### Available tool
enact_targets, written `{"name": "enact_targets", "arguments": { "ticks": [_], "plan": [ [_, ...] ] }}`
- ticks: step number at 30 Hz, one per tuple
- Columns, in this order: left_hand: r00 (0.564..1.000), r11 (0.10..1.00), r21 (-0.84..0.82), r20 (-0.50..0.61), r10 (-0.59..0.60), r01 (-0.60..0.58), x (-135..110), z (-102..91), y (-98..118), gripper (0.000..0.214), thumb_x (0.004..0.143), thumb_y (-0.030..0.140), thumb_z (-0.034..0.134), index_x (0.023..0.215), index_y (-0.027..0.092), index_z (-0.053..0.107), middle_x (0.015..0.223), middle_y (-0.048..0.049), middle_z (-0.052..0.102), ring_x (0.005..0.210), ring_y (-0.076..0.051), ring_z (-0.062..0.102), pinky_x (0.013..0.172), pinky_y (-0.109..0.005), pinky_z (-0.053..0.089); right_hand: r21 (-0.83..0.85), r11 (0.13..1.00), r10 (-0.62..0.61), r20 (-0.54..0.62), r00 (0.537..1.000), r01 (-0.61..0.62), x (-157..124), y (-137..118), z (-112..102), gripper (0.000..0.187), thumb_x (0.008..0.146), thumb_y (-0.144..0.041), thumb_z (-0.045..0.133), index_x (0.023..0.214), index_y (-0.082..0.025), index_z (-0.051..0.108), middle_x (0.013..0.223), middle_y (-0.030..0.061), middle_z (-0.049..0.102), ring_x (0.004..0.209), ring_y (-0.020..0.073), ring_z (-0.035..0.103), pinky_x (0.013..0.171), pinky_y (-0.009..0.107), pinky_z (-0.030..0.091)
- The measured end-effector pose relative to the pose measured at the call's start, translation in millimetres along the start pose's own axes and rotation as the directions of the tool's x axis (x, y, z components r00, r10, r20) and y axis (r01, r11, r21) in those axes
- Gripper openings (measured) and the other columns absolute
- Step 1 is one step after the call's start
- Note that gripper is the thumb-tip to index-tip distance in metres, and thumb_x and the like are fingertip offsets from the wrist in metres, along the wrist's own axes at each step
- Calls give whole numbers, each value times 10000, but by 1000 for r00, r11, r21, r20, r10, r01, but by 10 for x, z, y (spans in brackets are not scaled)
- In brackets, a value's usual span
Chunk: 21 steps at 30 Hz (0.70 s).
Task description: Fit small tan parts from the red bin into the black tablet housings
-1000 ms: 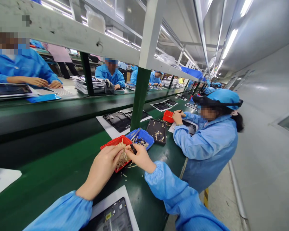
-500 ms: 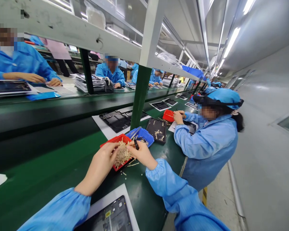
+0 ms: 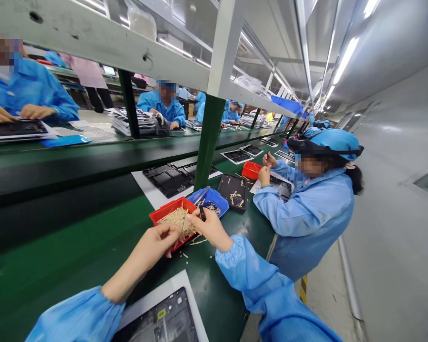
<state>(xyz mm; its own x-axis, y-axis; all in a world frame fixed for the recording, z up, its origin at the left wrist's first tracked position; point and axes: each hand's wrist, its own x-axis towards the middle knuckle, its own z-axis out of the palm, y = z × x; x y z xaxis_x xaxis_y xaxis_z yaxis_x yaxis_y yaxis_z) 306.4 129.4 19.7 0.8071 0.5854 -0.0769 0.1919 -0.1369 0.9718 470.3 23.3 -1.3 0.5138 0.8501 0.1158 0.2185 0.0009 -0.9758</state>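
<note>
Over the near side of a red bin (image 3: 167,208) filled with thin cream strips (image 3: 174,216), my two hands work close together. My left hand (image 3: 159,241) is closed in a pinch at the bin's front edge, and a narrow cream strip seems to stand up from its fingertips. My right hand (image 3: 212,229) is also pinched, just right of that strip; what its fingertips hold is too small to make out. A black band (image 3: 202,213) shows at one of its fingers. A dark tablet-like panel (image 3: 164,316) on a white sheet lies nearest me.
Behind my right hand sits a blue bin (image 3: 217,202) with small dark parts and tweezers (image 3: 200,194). Beside it is a black tray (image 3: 233,192) with loose strips. A green post (image 3: 209,142) rises behind the bins. A co-worker (image 3: 306,204) sits at the right.
My left hand has moved down and slightly left, from over the strips to the bin's front edge. My right hand stays nearly in place. The co-worker at right has raised a hand.
</note>
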Motion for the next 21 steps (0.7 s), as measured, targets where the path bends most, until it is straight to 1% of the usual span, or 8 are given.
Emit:
{"name": "enact_targets", "arguments": {
  "ticks": [2, 3, 6, 8, 13, 16, 18, 21],
  "plan": [
    [999, 1000, -22, -36, -4, 3, -3, -13, -13, 651, 657, 856, 728, 700, 207, 695, 586, 0, 666, 421, -131, 536, 462, -278, 468, -87, 993, -93, -77, 993, 86, -29, -42, 12, 357, 923, -523, 768, 807, -210, 641, 668, -31, 589, 643, 142, 533, 643, 274, 460],
    [999, 1000, -29, -54, -4, 3, -3, -18, -20, 657, 661, 858, 725, 730, 205, 715, 592, 1, 670, 423, -132, 541, 465, -278, 464, -139, 980, -156, -90, 984, 143, -47, -55, 23, 298, 930, -473, 765, 831, -206, 679, 719, -10, 642, 691, 159, 577, 692, 287, 496],
    [995, 999, -39, -100, 3, -7, 2, -27, -32, 663, 673, 848, 722, 816, 202, 761, 567, 16, 646, 438, -144, 558, 480, -281, 465, -290, 908, -321, -23, 947, 301, -103, -55, 66, 153, 955, -362, 751, 958, -213, 785, 942, 62, 782, 883, 217, 704, 854, 342, 575],
    [993, 999, -37, -120, 13, -17, 5, -28, -32, 662, 671, 844, 720, 824, 202, 769, 550, 24, 625, 447, -150, 567, 494, -285, 475, -350, 856, -390, 46, 920, 381, -132, -29, 88, 130, 975, -317, 739, 1024, -223, 814, 1046, 90, 810, 972, 237, 741, 918, 361, 597],
    [990, 999, -4, -137, 36, -37, -18, -31, -12, 631, 677, 813, 717, 827, 203, 781, 595, 6, 674, 473, -158, 586, 531, -297, 486, -473, 755, -449, 132, 884, 454, -168, 9, 106, 180, 1023, -263, 669, 1113, -203, 814, 1099, 120, 826, 1033, 251, 770, 946, 368, 616],
    [990, 999, 33, -135, 45, -41, -53, -34, -3, 579, 689, 775, 719, 801, 211, 781, 624, -1, 698, 501, -159, 594, 544, -291, 476, -541, 702, -447, 172, 878, 464, -185, -4, 113, 184, 1024, -248, 650, 1104, -200, 808, 1094, 126, 826, 1017, 250, 773, 921, 354, 615],
    [990, 998, 53, -133, 47, -40, -70, -34, -1, 555, 692, 760, 720, 793, 217, 777, 629, 3, 695, 518, -159, 595, 551, -286, 477, -562, 687, -437, 186, 880, 460, -195, -11, 123, 166, 1010, -232, 653, 1077, -208, 803, 1059, 112, 822, 980, 239, 769, 894, 338, 610],
    [993, 998, 61, -108, 39, -33, -85, -40, 11, 566, 689, 780, 708, 782, 223, 751, 640, 5, 687, 513, -158, 585, 547, -293, 496, -540, 701, -430, 201, 880, 466, -193, -9, 128, 125, 977, -213, 672, 1008, -214, 793, 994, 86, 812, 920, 222, 756, 853, 318, 599]
  ]
}}
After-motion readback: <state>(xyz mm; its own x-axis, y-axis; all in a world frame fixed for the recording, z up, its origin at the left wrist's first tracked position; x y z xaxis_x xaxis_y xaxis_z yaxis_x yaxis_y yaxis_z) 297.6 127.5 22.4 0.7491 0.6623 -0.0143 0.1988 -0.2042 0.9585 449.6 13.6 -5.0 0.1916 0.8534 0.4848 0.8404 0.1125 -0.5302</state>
